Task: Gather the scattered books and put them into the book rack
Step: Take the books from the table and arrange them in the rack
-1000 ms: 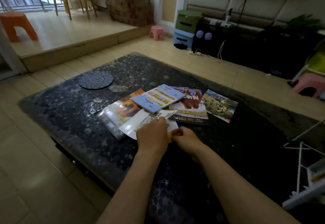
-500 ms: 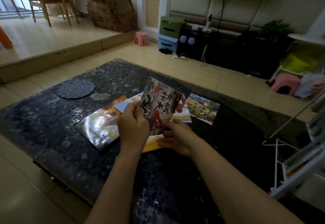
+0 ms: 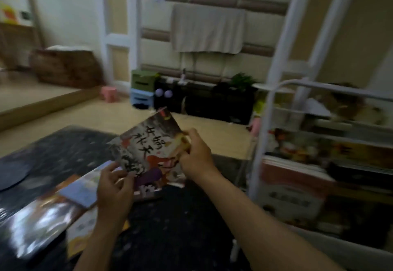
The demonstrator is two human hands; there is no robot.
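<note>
A dark speckled table (image 3: 174, 238) fills the lower left over a pale floor, and a white book rack (image 3: 276, 121) with books on its shelves stands at right. At frame centre, above the table and tilted, is a thin book (image 3: 148, 149) — grey-and-red cover, big black characters. The left hand (image 3: 114, 187) pinches its lower corner and the right hand (image 3: 196, 153) has its fingers clamped on the right edge.

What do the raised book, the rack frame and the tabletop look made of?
The book looks like thin glossy paper: printed cover, slight curl. The rack frame is probably white-painted metal tube: slim round bars. The tabletop seems polished dark speckled stone or glass: it catches glints.
</note>
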